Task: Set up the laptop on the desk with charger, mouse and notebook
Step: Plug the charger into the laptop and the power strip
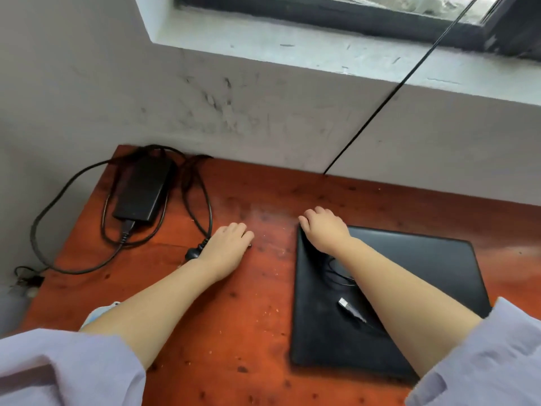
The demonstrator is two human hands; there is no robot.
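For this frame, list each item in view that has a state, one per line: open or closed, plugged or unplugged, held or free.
Laptop: closed, flat on the desk.
Charger brick: on the desk, cord loosely looped around it.
Charger plug: unplugged, lying by the left hand.
USB cable: on the laptop lid, connector free.
Left hand: palm down on the desk.
Right hand: on the laptop's far left corner.
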